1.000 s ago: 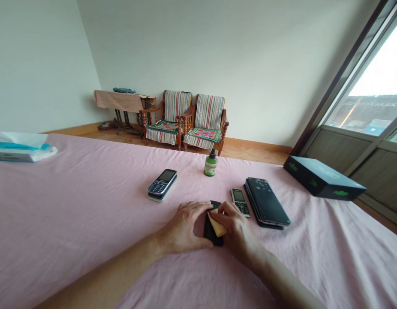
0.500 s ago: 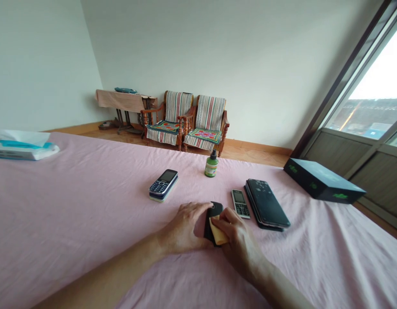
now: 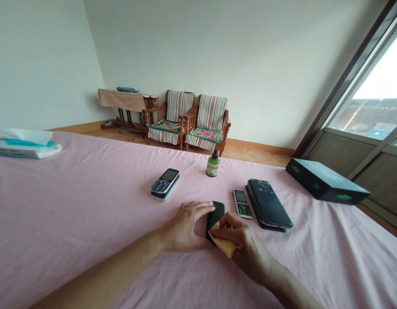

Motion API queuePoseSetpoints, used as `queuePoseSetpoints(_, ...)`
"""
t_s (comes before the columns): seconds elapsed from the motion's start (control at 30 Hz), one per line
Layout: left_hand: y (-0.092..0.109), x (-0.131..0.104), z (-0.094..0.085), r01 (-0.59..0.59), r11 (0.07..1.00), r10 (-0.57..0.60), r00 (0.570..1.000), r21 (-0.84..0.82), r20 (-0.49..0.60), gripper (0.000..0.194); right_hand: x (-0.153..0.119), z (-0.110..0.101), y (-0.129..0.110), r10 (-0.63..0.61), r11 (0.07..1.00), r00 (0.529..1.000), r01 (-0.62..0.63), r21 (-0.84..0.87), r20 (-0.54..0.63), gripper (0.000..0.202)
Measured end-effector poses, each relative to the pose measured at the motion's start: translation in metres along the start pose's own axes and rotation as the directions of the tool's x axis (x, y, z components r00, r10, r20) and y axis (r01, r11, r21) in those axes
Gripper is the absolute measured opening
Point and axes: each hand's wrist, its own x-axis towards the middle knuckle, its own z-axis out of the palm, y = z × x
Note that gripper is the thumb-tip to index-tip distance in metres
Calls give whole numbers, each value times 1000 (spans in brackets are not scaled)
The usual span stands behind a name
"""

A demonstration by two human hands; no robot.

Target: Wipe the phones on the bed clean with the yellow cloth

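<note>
A black phone [image 3: 217, 213] lies back side up on the pink cloth. My left hand [image 3: 187, 227] grips its ends, fingertips at the top and thumb near the bottom. A folded yellow cloth [image 3: 224, 244] is pinched in my right hand [image 3: 243, 240], pressed on the phone's lower part, which it partly hides. Just right of the phone is a small keypad phone [image 3: 242, 204], beside a stack of large dark smartphones [image 3: 269, 202]. Another keypad phone [image 3: 165, 182] tops a stack to the left. A green spray bottle [image 3: 213, 165] stands behind.
A pack of wipes [image 3: 31, 147] lies at the far left of the pink sheet [image 3: 98, 184]. A black box [image 3: 327, 180] sits at the right edge. Beyond the sheet are two wooden chairs [image 3: 206, 122] and a cloth-covered table [image 3: 121, 99].
My right hand has moved slightly down and right with the yellow cloth, uncovering more of the phone's upper part. My left hand keeps its hold.
</note>
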Motion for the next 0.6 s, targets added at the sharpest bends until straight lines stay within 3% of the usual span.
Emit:
queuePoseSetpoints(0.13, 0, 1, -1, 4, 1000, -4, 1000, -12, 18, 81, 0, -1, 2, -19, 995, 1000, 18, 102, 5, 22)
queuePoseSetpoints(0.4, 0, 0, 2, -6, 1000, 5, 1000, -9, -29, 71, 12, 8, -11, -68, 994, 998, 67, -87, -7, 18)
queuePoseSetpoints(0.6, 0, 0, 1, 2, 1000, -2, 1000, -3, -21, 72, 11, 11, -12, -82, 996, 997, 82, -38, -4, 22)
